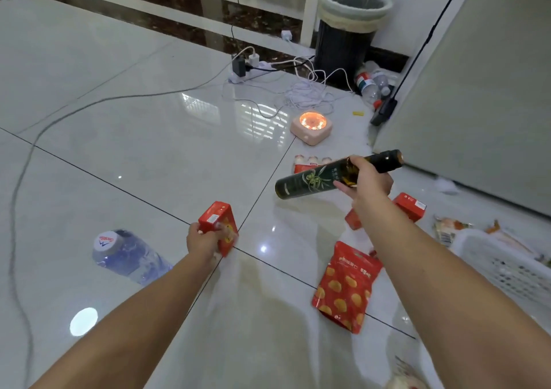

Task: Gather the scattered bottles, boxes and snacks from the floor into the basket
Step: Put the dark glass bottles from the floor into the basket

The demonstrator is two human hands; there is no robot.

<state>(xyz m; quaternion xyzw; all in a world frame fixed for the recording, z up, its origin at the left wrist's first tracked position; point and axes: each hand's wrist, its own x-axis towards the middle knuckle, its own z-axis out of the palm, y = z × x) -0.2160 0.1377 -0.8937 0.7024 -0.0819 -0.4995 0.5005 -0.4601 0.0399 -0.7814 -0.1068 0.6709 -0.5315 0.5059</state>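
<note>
Both hands are loaded, so the step in hand reads as carrying two items across to the white basket (504, 266), which sits on the floor at the right edge of the view. The right hand (368, 180) has its fingers clamped around the neck end of a dark green bottle (322, 177), held roughly level above the floor with its base pointing left. The left hand (205, 241) has its fingers closed on a small red box (219, 226), which stands tilted at a tile joint; whether it is fully off the floor cannot be told. To do this well, the bottle probably should go in first, since the right hand is nearer the basket, lowered base-first and laid down rather than dropped, as it looks like glass. The left arm then has to cross over the red snack pouch (346, 287) lying between, so a clean lift over it is wise. Much remains: a large water bottle (128, 254) on its side at the left, a pack of small drink bottles (310, 163) beyond the green bottle, another red box (410, 205) and wrapped snacks (447, 227) near the basket.
</note>
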